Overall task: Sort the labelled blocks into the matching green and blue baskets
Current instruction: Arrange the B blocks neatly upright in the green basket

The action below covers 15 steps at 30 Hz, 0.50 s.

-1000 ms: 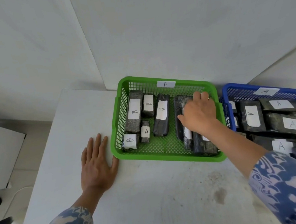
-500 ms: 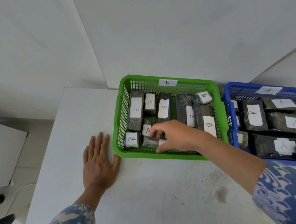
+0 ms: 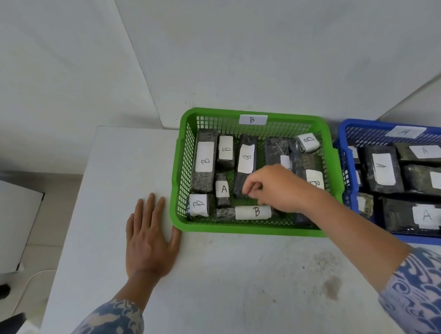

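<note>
Baskets sit side by side at the far edge of the white tabletop (image 3: 225, 287): a green plastic mesh basket (image 3: 257, 229) tagged B on its far wall, and at its 3 o'clock a blue plastic mesh basket (image 3: 349, 170) tagged A, the two rims just beside each other. The right hand (image 3: 278, 188) is down inside the green basket, near its middle, fingers curled with thumb and forefinger pinched together at the tips; whether they grip anything cannot be told. Just at 6 o'clock from those fingertips a dark wrapped block with a white B label (image 3: 253, 212) lies flat along the basket's near wall. At 9 o'clock from the hand stands the odd one out, a small dark wrapped block labelled A (image 3: 223, 189), in among the B blocks: a long B block (image 3: 204, 163) at 11 o'clock of it, a short B block (image 3: 198, 204) at its 8 o'clock in the near-left corner, and a tall dark block with a sideways B label (image 3: 245, 161) just at its 2 o'clock. A small B block (image 3: 307, 143) rests in the far-right corner. The left hand (image 3: 148, 238) lies flat on the tabletop, fingers straight and released, thumb touching the green basket's near-left corner. The blue basket holds dark wrapped blocks labelled A (image 3: 382, 170), packed close together
</note>
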### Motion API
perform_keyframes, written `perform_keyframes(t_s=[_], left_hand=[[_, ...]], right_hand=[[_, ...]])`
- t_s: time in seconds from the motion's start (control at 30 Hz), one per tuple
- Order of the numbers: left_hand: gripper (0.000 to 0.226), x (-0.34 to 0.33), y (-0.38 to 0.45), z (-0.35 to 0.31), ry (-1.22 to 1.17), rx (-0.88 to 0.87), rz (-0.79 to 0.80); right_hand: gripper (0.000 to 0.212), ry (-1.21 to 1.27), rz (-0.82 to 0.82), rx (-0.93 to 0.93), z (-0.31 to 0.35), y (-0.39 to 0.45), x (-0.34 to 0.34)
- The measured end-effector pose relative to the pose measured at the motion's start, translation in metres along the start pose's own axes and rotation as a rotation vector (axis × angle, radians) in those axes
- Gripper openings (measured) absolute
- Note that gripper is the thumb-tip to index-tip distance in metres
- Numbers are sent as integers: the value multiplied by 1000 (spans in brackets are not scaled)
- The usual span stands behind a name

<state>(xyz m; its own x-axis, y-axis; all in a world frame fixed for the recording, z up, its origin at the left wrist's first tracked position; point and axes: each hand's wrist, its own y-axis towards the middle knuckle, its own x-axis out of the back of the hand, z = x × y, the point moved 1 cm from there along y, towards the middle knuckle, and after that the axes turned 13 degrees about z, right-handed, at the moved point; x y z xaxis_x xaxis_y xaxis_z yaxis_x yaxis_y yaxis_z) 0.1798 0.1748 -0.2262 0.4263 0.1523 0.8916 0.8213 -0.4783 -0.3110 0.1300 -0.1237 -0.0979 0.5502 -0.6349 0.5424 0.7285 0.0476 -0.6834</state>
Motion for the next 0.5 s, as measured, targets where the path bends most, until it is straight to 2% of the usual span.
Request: perform_keyframes(t_s=[0.1, 0.17, 0.3, 0.5], left_hand=[[75, 0, 0, 1, 2, -1, 6], [75, 0, 0, 1, 5, -3, 6], [75, 0, 0, 0, 5, 0, 4], [75, 1, -1, -1, 4, 1, 8]], right_hand=[[23, -231, -101, -85, -3, -5, 7], [17, -376, -88, -100, -3, -5, 1], [30, -695, -83, -89, -3, 0, -22], [37, -714, -113, -114, -9, 3, -34]])
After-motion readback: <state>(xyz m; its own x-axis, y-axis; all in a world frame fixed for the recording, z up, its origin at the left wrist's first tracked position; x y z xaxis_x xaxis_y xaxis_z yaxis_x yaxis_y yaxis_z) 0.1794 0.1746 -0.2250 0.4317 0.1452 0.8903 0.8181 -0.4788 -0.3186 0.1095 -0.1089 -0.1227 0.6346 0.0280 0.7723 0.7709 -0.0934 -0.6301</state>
